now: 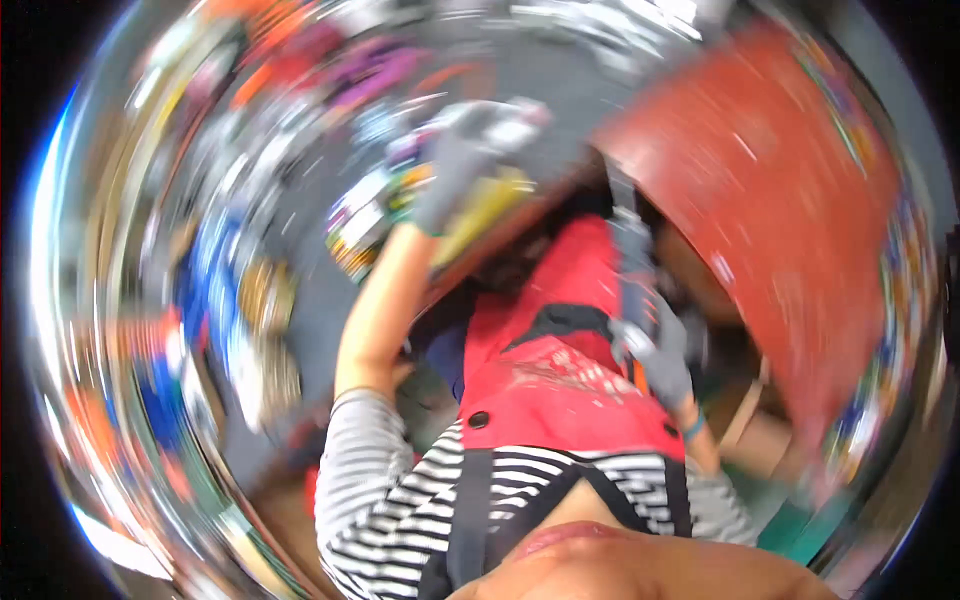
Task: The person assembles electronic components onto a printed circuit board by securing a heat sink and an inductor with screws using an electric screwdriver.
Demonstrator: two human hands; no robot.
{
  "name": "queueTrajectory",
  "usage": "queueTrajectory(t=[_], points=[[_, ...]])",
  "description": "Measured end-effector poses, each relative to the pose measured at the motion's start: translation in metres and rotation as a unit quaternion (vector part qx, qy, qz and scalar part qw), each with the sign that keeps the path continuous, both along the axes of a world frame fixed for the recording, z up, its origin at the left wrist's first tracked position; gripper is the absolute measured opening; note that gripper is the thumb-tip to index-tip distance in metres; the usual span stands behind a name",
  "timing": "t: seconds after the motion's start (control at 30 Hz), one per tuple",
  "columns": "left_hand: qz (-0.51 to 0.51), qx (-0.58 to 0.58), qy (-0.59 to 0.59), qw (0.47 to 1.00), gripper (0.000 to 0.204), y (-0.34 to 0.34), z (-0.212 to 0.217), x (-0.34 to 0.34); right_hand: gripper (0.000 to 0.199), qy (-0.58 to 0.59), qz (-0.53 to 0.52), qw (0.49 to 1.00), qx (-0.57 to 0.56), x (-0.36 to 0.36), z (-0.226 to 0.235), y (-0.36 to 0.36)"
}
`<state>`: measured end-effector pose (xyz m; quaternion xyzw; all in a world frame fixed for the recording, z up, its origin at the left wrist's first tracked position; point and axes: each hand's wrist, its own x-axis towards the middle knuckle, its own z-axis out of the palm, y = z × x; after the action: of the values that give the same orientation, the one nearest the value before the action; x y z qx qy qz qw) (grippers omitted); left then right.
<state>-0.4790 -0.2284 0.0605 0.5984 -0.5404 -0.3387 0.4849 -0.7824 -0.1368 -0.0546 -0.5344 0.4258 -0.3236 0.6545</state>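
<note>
My left hand (455, 170), in a grey glove, reaches over the dark grey table. Motion smears its fingers, and a blurred whitish-pink patch shows at their tips; I cannot tell whether it is a held thing. Under and beside this hand lie a yellow strip-like thing (490, 212) and a patterned, many-coloured packet (355, 222). My right hand (665, 355), also gloved in grey, is low in front of the red apron (560, 370). Its fingers close round the lower part of a long dark-grey thing (632, 245). A bit of orange shows by those fingers.
A large red surface (770, 200) slopes away at the right. Blurred piles of coloured things cover the far left of the dark grey table (310, 220), with purple pieces (375, 70) at the back. Blue and tan items (265, 295) lie at the left.
</note>
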Motion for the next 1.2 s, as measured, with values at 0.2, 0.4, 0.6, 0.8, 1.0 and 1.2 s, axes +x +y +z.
queueTrajectory(t=[0.2,0.4,0.6,0.8,1.0,1.2], points=[[0.007,-0.07,0.262,0.962,0.032,0.123,-0.036,-0.003,0.061,-0.11,-0.009,0.994,0.011,0.014,-0.008,-0.013],[0.142,-0.118,0.38,0.907,0.034,0.211,-0.067,-0.01,0.052,-0.136,0.241,0.94,-0.2,0.102,-0.01,-0.05],[0.259,-0.13,0.324,0.901,0.035,0.237,-0.068,0.014,0.047,-0.106,0.235,0.862,-0.436,0.143,-0.003,-0.057],[0.21,-0.101,0.416,0.879,0.031,0.236,-0.08,0.011,0.035,-0.131,0.223,0.818,-0.514,0.113,-0.013,-0.07],[0.151,-0.124,0.432,0.88,0.033,0.214,-0.086,-0.019,0.041,-0.089,0.097,0.989,-0.064,0.066,0.005,-0.052],[0.149,-0.096,0.426,0.887,0.026,0.203,-0.075,-0.023,0.038,-0.1,0.089,0.986,0.102,0.026,-0.016,-0.067]])
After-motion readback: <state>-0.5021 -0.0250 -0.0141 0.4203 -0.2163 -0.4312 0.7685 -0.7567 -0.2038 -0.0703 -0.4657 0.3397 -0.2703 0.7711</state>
